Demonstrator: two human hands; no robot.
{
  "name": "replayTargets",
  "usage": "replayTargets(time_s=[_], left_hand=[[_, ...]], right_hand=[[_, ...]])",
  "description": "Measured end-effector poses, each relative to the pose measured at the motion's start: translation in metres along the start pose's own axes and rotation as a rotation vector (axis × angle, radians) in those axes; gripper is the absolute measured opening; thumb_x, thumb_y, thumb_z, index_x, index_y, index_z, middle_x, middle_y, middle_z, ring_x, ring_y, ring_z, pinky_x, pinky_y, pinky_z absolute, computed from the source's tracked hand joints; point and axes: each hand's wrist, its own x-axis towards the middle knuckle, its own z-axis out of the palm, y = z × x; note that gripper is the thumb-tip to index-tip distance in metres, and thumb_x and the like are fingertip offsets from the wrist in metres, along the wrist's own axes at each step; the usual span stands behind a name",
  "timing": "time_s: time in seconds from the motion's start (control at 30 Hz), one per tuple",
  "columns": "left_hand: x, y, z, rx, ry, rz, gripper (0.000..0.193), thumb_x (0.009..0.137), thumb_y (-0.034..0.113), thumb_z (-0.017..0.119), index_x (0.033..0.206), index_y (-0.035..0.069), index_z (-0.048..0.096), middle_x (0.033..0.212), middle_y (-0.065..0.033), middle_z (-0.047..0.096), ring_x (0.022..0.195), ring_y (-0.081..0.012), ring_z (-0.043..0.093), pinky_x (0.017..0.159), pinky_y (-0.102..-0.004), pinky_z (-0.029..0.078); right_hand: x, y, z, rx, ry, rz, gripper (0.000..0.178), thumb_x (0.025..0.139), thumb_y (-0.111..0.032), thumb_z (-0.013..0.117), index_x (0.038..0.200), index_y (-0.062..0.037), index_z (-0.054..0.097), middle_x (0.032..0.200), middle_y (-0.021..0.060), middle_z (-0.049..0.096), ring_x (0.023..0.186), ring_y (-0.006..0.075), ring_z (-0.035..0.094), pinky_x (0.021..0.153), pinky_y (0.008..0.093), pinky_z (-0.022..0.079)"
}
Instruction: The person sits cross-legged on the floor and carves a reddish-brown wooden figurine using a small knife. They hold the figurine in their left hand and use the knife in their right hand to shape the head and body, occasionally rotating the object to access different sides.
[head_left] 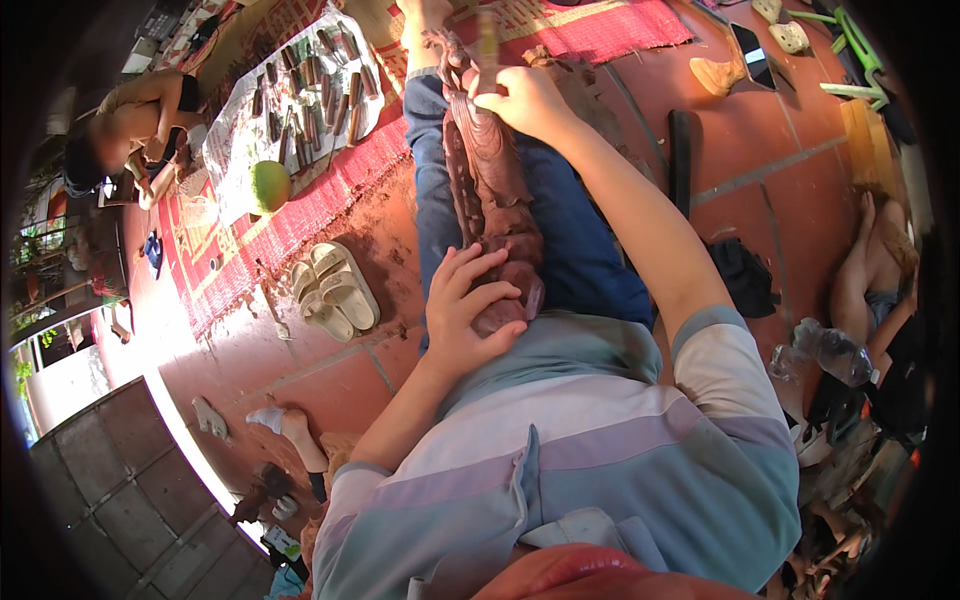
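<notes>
A tall reddish-brown carved wooden statue [492, 180] lies along my lap between my jeans-clad legs, its narrow top pointing away from me. My left hand [465, 315] rests on the statue's near end, with fingers spread over the wood. Close to the far end, my right hand [530, 103] is closed around a slim upright tool [488, 45]. That tool has a blurred yellowish shaft, and its kind is unclear. Its lower end meets the statue's upper part, partly hidden by my fingers.
Left, many wooden-handled carving tools [325, 95] lie on a white sheet [230, 150], beside a green round fruit [269, 187] on a red mat [345, 195]. Beige sandals [335, 290] sit nearer. Right are a dark bar [679, 160] and plastic bottles [843, 352]. Other people sit on both sides.
</notes>
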Motion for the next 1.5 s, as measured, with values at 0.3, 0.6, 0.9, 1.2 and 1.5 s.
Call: replayTargets(time_s=[0.3, 0.6, 0.9, 1.2, 1.5], left_hand=[[-0.004, -0.007, -0.001, -0.062, 0.048, 0.007, 0.038, 0.063, 0.041, 0.072, 0.087, 0.012, 0.07, 0.118, -0.0094, 0.061, 0.119, -0.0333, 0.049, 0.104, -0.0509, 0.032], [-0.003, -0.009, 0.0, -0.057, 0.03, 0.01, 0.039, 0.064, 0.044, 0.072, 0.086, 0.012, 0.07, 0.117, -0.0107, 0.061, 0.119, -0.0355, 0.049, 0.103, -0.0502, 0.034], [0.0, -0.008, -0.001, -0.046, 0.025, 0.03, 0.04, 0.066, 0.045, 0.071, 0.087, 0.011, 0.07, 0.116, -0.0116, 0.062, 0.118, -0.0349, 0.049, 0.102, -0.0497, 0.035], [0.004, -0.005, -0.005, -0.077, -0.032, 0.015, 0.043, 0.077, 0.049, 0.06, 0.091, 0.009, 0.07, 0.121, -0.014, 0.059, 0.122, -0.0356, 0.046, 0.105, -0.0494, 0.031], [0.092, -0.053, -0.02, -0.297, -0.499, 0.061, 0.057, 0.096, 0.047, 0.029, 0.115, 0.006, 0.064, 0.136, -0.0153, 0.048, 0.138, -0.0342, 0.027, 0.114, -0.0496, 0.011]], right_hand=[[-0.059, 0.009, -0.006, 0.425, -0.34, 0.141, 0.013, 0.08, -0.012, 0.071, 0.089, -0.0033, 0.067, 0.084, 0.0022, 0.064, 0.08, 0.0091, 0.059, 0.076, 0.0257, 0.048], [-0.04, 0.007, -0.016, 0.547, -0.431, 0.125, 0.011, 0.081, -0.007, 0.069, 0.09, -0.0019, 0.066, 0.085, 0.0003, 0.064, 0.081, 0.0092, 0.059, 0.075, 0.0254, 0.047], [-0.014, 0.023, -0.019, 0.298, -0.207, 0.213, 0.021, 0.073, -0.022, 0.073, 0.091, -0.0103, 0.071, 0.083, 0.0083, 0.07, 0.076, 0.0162, 0.065, 0.071, 0.0298, 0.048], [-0.009, 0.01, -0.011, 0.075, 0.054, 0.117, 0.016, 0.077, -0.021, 0.07, 0.087, -0.0078, 0.069, 0.081, 0.0075, 0.07, 0.074, 0.0151, 0.065, 0.068, 0.0287, 0.049], [-0.09, 0.057, -0.029, 0.784, 0.532, 0.57, 0.024, 0.082, -0.009, 0.069, 0.105, -0.005, 0.063, 0.089, 0.0028, 0.061, 0.075, 0.0106, 0.06, 0.07, 0.026, 0.053]])
